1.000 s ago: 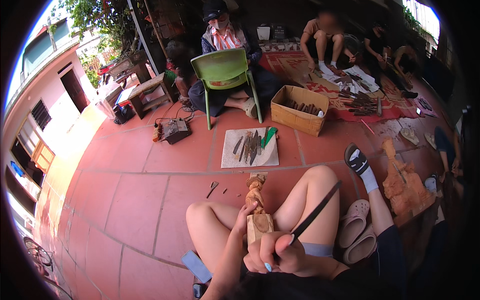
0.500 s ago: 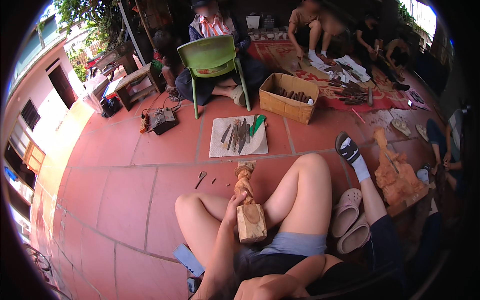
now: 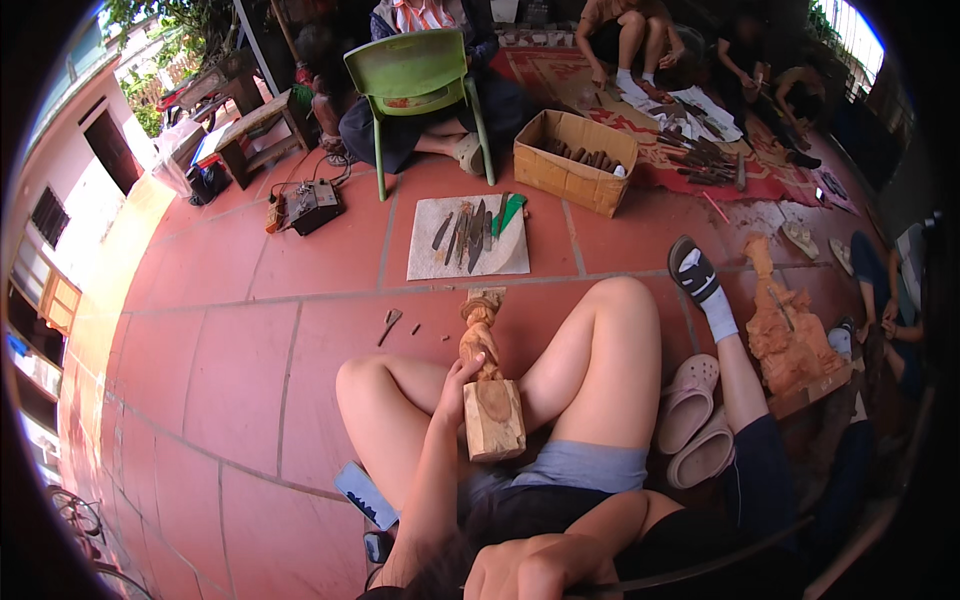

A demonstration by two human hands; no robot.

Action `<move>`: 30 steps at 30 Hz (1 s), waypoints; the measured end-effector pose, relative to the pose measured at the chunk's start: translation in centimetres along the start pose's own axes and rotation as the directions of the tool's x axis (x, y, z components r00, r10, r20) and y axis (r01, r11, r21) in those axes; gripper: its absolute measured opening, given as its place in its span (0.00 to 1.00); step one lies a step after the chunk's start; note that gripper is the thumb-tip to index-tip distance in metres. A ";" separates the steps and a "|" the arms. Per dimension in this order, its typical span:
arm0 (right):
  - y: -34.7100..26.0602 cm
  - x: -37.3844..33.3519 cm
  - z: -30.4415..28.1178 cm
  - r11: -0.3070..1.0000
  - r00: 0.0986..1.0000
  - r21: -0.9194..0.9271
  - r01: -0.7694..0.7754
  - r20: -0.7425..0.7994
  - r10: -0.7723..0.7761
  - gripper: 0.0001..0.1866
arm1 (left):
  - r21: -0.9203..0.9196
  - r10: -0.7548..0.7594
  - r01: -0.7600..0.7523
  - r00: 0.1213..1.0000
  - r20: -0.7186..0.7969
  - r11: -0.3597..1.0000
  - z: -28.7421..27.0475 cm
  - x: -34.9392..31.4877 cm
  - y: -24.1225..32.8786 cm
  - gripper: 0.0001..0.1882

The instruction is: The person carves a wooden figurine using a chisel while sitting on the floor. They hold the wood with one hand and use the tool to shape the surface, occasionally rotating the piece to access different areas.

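Observation:
A carved wooden figure [image 3: 481,338] with a wide hat rises from an uncarved block base [image 3: 496,428]; the whole piece lies between my bent legs. My left hand [image 3: 459,385] is wrapped round the figure's lower part from its left side, just above the block. Low in the picture, close to my body, my right hand [image 3: 540,568] is curled with its back showing and its fingertips hidden. From beside it a thin, dark, slightly curved strip [image 3: 720,562] runs off to the right; I cannot tell exactly what it is.
Ahead on the tiles, a white board [image 3: 425,262] bears several carving tools. Beyond stand a green chair [image 3: 410,70], a seated person and a cardboard box [image 3: 570,182] of tools. Pink clogs [image 3: 688,405] and a reddish carving [image 3: 790,335] lie right, a phone [image 3: 366,495] left.
The whole scene sits slightly higher and further left in the picture. My left hand keeps its hold on the figure. The thin strip beside my right hand shows more clearly now.

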State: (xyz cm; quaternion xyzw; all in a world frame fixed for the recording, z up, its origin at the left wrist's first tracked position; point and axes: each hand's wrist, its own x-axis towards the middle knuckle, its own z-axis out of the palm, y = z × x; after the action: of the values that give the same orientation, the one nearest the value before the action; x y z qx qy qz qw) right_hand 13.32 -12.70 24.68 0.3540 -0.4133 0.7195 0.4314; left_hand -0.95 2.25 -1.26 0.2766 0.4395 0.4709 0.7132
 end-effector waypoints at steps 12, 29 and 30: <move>0.9 -0.4 -0.2 0.998 0.998 0.000 0.059 -0.009 -0.059 0.16 | -0.033 -0.012 0.011 1.000 -0.012 0.999 0.1 0.2 0.0 0.28; -0.1 -0.3 0.1 0.995 0.997 -0.067 -0.071 -0.009 0.071 0.20 | -0.033 -0.005 0.006 1.000 0.008 0.999 -0.3 0.3 0.1 0.28; 0.2 -0.6 0.4 0.997 0.998 -0.072 -0.041 -0.053 0.037 0.18 | -0.041 -0.011 0.011 1.000 0.020 0.999 -0.2 0.4 0.2 0.28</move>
State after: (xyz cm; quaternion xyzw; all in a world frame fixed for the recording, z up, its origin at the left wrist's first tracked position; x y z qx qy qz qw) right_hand 13.41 -13.32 24.24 0.3110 -0.4348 0.7213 0.4405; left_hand -1.11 2.66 -1.34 0.2640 0.4243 0.4731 0.7255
